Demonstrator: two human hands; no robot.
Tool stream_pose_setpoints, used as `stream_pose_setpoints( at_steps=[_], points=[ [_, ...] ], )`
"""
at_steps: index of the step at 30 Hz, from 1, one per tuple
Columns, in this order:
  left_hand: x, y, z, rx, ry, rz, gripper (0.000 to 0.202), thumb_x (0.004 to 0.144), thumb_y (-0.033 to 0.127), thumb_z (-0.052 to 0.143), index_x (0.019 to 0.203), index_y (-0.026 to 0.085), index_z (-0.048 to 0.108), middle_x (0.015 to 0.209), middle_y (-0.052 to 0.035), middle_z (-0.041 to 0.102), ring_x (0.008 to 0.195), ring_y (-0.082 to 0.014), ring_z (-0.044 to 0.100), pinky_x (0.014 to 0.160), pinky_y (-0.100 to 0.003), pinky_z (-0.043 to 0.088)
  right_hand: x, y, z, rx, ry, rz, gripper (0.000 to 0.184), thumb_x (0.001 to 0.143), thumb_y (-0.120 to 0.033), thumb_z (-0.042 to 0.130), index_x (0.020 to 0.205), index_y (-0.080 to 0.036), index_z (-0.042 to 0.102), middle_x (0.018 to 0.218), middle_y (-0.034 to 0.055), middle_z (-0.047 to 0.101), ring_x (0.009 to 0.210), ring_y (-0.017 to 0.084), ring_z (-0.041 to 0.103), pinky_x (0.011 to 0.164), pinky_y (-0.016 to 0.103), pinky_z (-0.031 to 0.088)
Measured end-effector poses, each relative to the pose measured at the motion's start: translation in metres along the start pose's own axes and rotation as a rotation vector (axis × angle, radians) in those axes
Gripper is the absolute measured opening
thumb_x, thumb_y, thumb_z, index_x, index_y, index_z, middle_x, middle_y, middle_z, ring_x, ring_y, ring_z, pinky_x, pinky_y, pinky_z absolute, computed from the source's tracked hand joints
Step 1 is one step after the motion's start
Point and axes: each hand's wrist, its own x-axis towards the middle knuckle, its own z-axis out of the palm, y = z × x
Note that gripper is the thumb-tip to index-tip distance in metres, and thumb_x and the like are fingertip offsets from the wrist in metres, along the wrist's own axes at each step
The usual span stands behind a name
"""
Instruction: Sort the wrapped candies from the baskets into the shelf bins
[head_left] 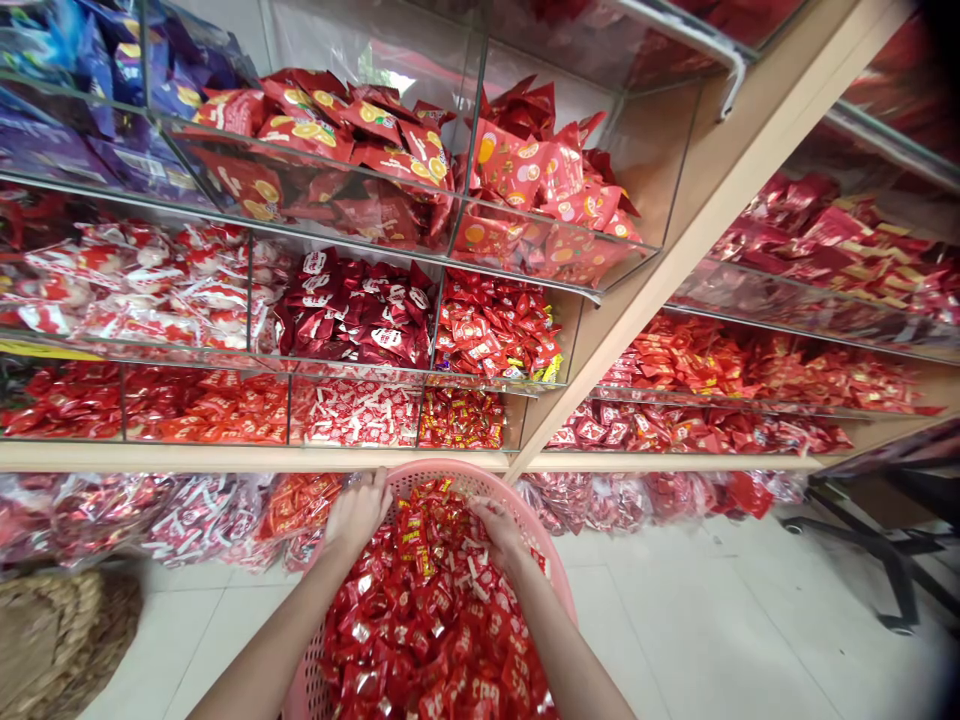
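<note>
A pink plastic basket [551, 560] with a perforated wall holds a heap of wrapped candies [442, 610], mostly red, with some red-and-yellow ones near the far side. My left hand [360, 512] is closed over the basket's far left rim, its fingers hooked on the edge. Inside the basket at the far right, my right hand [496, 528] touches the candies with its fingers curled together. Whatever lies under those fingertips is hidden.
Just beyond the basket rises a wooden shelf [247, 458] with clear-walled bins of wrapped sweets. Bagged candies [202, 515] lie beneath it on the floor. A woven basket [71, 630] stands at lower left; a black chair base [892, 560] is at right.
</note>
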Motion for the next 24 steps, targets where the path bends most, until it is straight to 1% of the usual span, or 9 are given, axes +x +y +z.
stream_pose_setpoints(
  at_steps=[3, 5, 8, 12, 17, 20, 22, 24],
  points=[
    [0.000, 0.000, 0.000, 0.001, 0.003, 0.005, 0.039, 0.091, 0.031, 0.023, 0.119, 0.014, 0.044, 0.095, -0.0131, 0.062, 0.073, -0.0234, 0.064, 0.057, -0.032, 0.047, 0.002, -0.001, 0.004, 0.014, -0.014, 0.044, 0.030, 0.058, -0.045, 0.070, 0.067, -0.020, 0.057, 0.047, -0.0047, 0.052, 0.039, 0.010, 0.043, 0.038, 0.020, 0.027],
    [0.000, 0.001, -0.002, -0.001, -0.007, 0.002, 0.039, 0.091, 0.031, 0.023, 0.119, 0.015, 0.044, 0.096, -0.0134, 0.062, 0.073, -0.0232, 0.064, 0.058, -0.032, 0.047, 0.005, -0.003, 0.007, 0.001, -0.010, 0.037, 0.029, 0.058, -0.043, 0.070, 0.067, -0.019, 0.056, 0.047, -0.0052, 0.051, 0.039, 0.009, 0.042, 0.038, 0.020, 0.026],
    [0.000, 0.001, -0.003, -0.007, -0.028, -0.013, 0.040, 0.091, 0.032, 0.023, 0.120, 0.015, 0.044, 0.098, -0.0144, 0.061, 0.076, -0.0230, 0.063, 0.061, -0.033, 0.048, 0.009, -0.003, 0.012, -0.005, -0.011, -0.005, 0.026, 0.059, -0.040, 0.068, 0.070, -0.019, 0.056, 0.047, -0.0055, 0.051, 0.040, 0.010, 0.043, 0.040, 0.021, 0.030],
    [0.000, 0.001, -0.003, -0.014, -0.026, -0.014, 0.039, 0.091, 0.032, 0.023, 0.119, 0.016, 0.044, 0.098, -0.0135, 0.061, 0.078, -0.0225, 0.063, 0.063, -0.032, 0.047, 0.017, 0.003, 0.014, -0.048, -0.008, -0.036, 0.027, 0.060, -0.041, 0.065, 0.074, -0.019, 0.057, 0.046, -0.0062, 0.050, 0.040, 0.010, 0.043, 0.040, 0.022, 0.030],
    [0.001, 0.000, 0.000, -0.010, -0.005, -0.001, 0.039, 0.090, 0.030, 0.023, 0.120, 0.015, 0.044, 0.097, -0.0134, 0.061, 0.076, -0.0238, 0.063, 0.060, -0.032, 0.047, 0.026, 0.016, 0.011, -0.081, 0.013, -0.111, 0.035, 0.060, -0.043, 0.061, 0.087, -0.019, 0.057, 0.059, -0.0029, 0.058, 0.048, 0.013, 0.050, 0.044, 0.023, 0.038],
    [0.001, 0.000, 0.002, -0.012, 0.003, -0.005, 0.040, 0.090, 0.030, 0.023, 0.121, 0.015, 0.043, 0.098, -0.0139, 0.061, 0.077, -0.0238, 0.063, 0.061, -0.032, 0.047, 0.030, 0.022, 0.010, -0.129, 0.030, -0.153, 0.036, 0.062, -0.041, 0.059, 0.090, -0.019, 0.058, 0.063, -0.0012, 0.061, 0.051, 0.014, 0.052, 0.047, 0.025, 0.041],
    [0.001, 0.000, 0.004, -0.011, 0.004, -0.011, 0.040, 0.091, 0.031, 0.024, 0.122, 0.015, 0.043, 0.098, -0.0145, 0.061, 0.079, -0.0234, 0.063, 0.062, -0.032, 0.047, 0.031, 0.024, 0.010, -0.180, 0.051, -0.224, 0.032, 0.063, -0.039, 0.059, 0.087, -0.018, 0.060, 0.070, 0.0019, 0.064, 0.059, 0.017, 0.057, 0.053, 0.027, 0.044],
    [0.001, 0.000, 0.004, -0.007, 0.007, -0.012, 0.040, 0.091, 0.031, 0.024, 0.122, 0.014, 0.043, 0.098, -0.0147, 0.061, 0.079, -0.0231, 0.062, 0.063, -0.031, 0.047, 0.032, 0.024, 0.009, -0.233, 0.070, -0.326, 0.027, 0.064, -0.037, 0.059, 0.082, -0.018, 0.062, 0.080, 0.0052, 0.067, 0.073, 0.020, 0.061, 0.065, 0.030, 0.048]
  ],
)
